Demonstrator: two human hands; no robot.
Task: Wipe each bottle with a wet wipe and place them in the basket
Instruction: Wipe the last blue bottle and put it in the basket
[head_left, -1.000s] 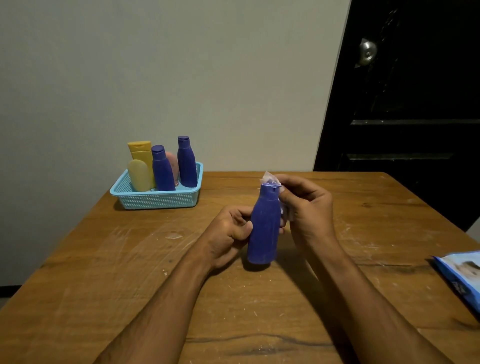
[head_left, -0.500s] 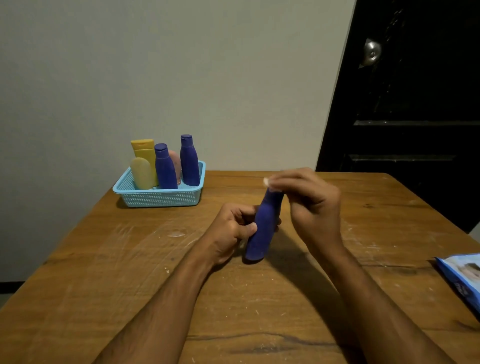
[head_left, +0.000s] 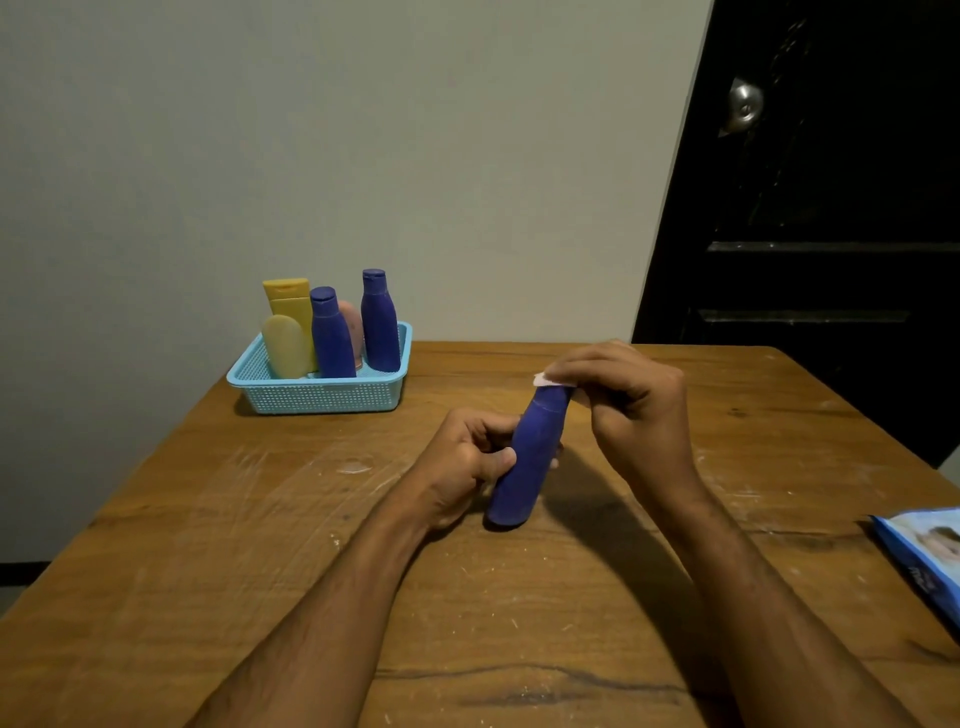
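One tilted bottle (head_left: 524, 462) is gripped by the left hand (head_left: 465, 462), cap leaning toward the right hand (head_left: 631, 402), which probably pinches the wipe (head_left: 551, 380) there.

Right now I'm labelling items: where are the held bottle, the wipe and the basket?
held bottle (head_left: 527, 457), head view, mid body.
wipe (head_left: 544, 380), head view, exposed corner.
basket (head_left: 317, 396), head view, front wall.

a room in a home, scuffed wooden surface (head_left: 260, 519) against a plain painted wall (head_left: 363, 156), dark panelled door (head_left: 831, 260) with round metal knob (head_left: 744, 106), toiletry bottles in a small plastic basket (head_left: 317, 395)
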